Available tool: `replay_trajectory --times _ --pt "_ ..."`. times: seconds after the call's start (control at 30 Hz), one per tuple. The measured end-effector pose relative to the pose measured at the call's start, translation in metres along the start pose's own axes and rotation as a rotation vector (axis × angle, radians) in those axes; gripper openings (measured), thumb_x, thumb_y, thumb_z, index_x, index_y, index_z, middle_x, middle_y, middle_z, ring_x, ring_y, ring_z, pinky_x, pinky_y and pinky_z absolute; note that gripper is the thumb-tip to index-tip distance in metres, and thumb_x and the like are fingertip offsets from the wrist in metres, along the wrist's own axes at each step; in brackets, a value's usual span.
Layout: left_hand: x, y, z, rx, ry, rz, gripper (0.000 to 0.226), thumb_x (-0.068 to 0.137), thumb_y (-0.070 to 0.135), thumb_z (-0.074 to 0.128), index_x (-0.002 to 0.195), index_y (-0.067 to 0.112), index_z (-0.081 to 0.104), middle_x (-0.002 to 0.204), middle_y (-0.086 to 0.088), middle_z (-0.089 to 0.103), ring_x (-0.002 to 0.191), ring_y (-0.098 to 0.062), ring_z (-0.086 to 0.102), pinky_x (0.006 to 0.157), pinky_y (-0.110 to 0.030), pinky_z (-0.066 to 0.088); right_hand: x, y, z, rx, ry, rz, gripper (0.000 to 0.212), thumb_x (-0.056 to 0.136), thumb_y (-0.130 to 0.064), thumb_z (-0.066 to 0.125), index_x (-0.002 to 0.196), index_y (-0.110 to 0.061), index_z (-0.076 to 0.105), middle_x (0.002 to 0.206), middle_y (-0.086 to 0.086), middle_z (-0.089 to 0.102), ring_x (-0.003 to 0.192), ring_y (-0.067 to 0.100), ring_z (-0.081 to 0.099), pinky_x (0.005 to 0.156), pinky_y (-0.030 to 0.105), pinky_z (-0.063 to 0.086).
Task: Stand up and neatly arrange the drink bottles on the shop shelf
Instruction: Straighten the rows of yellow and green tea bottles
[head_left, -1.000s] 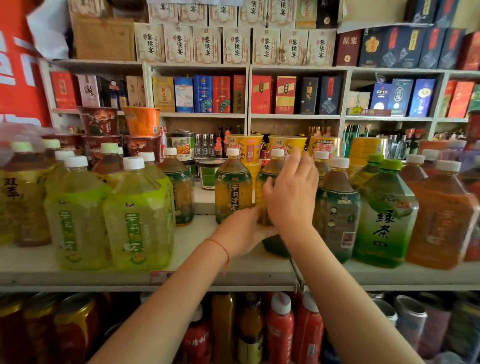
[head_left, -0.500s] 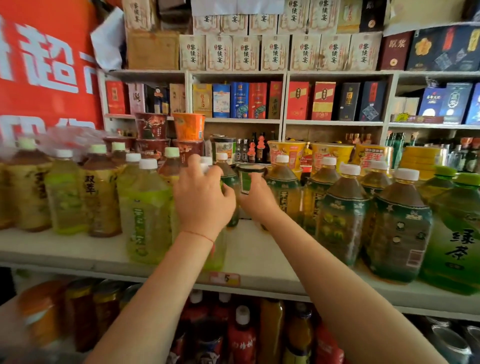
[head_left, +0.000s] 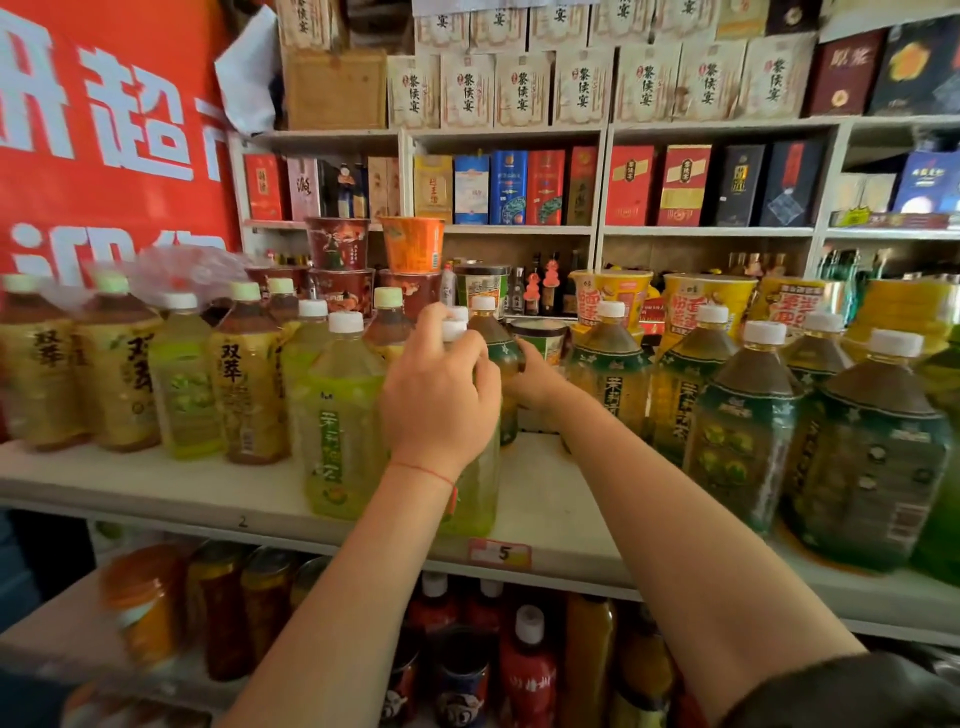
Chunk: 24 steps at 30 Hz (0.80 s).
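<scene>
Drink bottles stand upright on a white shelf board (head_left: 156, 488). My left hand (head_left: 439, 400) is closed over the shoulder and white cap of a pale green tea bottle (head_left: 475, 499) at the front edge. Just behind it, my right hand (head_left: 530, 382) grips the shoulder of a dark-green-labelled tea bottle (head_left: 493, 338). A matching pale green bottle (head_left: 337, 415) stands directly left of the held one. Brown tea bottles with yellow labels (head_left: 249, 384) fill the left. Large dark green bottles (head_left: 737, 431) crowd the right.
Instant noodle cups (head_left: 413, 252) and small bottles stand behind the drinks. Gift boxes (head_left: 628, 184) fill the back wall shelves. A red banner (head_left: 104, 156) hangs at left. The lower shelf holds red bottles (head_left: 527, 670) and jars (head_left: 145, 603). A price tag (head_left: 501, 553) marks the shelf edge.
Both hands have moved left, from the dark green bottles in the middle to the pale green bottle and the one behind it. The view has swung left too.
</scene>
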<state>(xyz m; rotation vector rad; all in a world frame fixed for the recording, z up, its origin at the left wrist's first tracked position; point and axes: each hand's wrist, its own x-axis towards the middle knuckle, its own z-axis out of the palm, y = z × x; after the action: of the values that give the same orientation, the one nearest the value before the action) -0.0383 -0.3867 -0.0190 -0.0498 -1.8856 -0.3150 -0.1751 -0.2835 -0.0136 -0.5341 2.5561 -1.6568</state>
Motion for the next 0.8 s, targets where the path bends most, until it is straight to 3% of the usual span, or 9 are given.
replay_trajectory --times 0.17,0.33,0.4,0.5,0.6,0.8 --pt "-0.001 0.001 -0.001 0.021 -0.012 0.008 0.027 0.09 0.026 0.046 0.081 0.015 0.069 0.123 -0.01 0.06 0.084 -0.025 0.061 0.054 -0.029 0.046 -0.003 -0.003 -0.003 0.037 -0.019 0.051 0.095 0.078 -0.013 0.079 0.152 -0.015 0.021 0.137 0.01 0.05 0.111 0.024 0.052 0.081 0.034 0.05" --pt "-0.001 0.0 -0.001 0.04 -0.009 0.017 0.029 0.09 0.026 0.043 0.08 0.014 0.069 0.122 -0.011 0.061 0.083 -0.025 0.06 0.055 -0.026 0.04 -0.008 0.0 -0.002 -0.033 0.1 0.028 0.089 0.081 -0.016 0.079 0.149 -0.013 0.023 0.12 0.001 0.048 0.106 0.02 0.048 0.082 0.033 0.046" --pt "-0.001 -0.001 -0.001 0.043 -0.006 0.016 0.03 0.09 0.026 0.043 0.081 0.014 0.069 0.122 -0.011 0.061 0.084 -0.025 0.06 0.055 -0.026 0.037 -0.012 0.0 -0.001 -0.057 0.154 0.019 0.089 0.077 -0.019 0.083 0.145 -0.013 0.026 0.123 0.005 0.05 0.104 0.019 0.048 0.082 0.033 0.048" --pt "0.0 -0.001 0.0 0.043 0.002 0.012 0.034 0.091 0.028 0.04 0.082 0.015 0.07 0.123 -0.011 0.061 0.087 -0.025 0.061 0.057 -0.025 0.036 -0.022 -0.002 0.003 -0.142 0.285 0.012 0.095 0.066 -0.03 0.09 0.138 -0.013 0.031 0.13 0.008 0.051 0.113 0.023 0.053 0.092 0.04 0.054" --pt "0.0 -0.001 0.0 0.046 -0.001 0.011 0.035 0.092 0.029 0.039 0.082 0.014 0.07 0.122 -0.01 0.061 0.086 -0.024 0.06 0.056 -0.025 0.034 -0.037 -0.002 0.008 -0.265 0.406 -0.01 0.095 0.066 -0.039 0.089 0.136 -0.01 0.032 0.134 0.01 0.046 0.123 0.027 0.049 0.098 0.042 0.051" --pt "0.002 -0.003 -0.001 0.027 -0.05 0.003 0.035 0.093 0.027 0.04 0.082 0.014 0.071 0.122 -0.011 0.061 0.086 -0.026 0.061 0.055 -0.026 0.038 -0.083 0.0 0.008 -0.451 0.536 -0.006 0.086 0.072 -0.048 0.081 0.133 -0.012 0.032 0.133 0.007 0.046 0.123 0.027 0.045 0.093 0.045 0.052"
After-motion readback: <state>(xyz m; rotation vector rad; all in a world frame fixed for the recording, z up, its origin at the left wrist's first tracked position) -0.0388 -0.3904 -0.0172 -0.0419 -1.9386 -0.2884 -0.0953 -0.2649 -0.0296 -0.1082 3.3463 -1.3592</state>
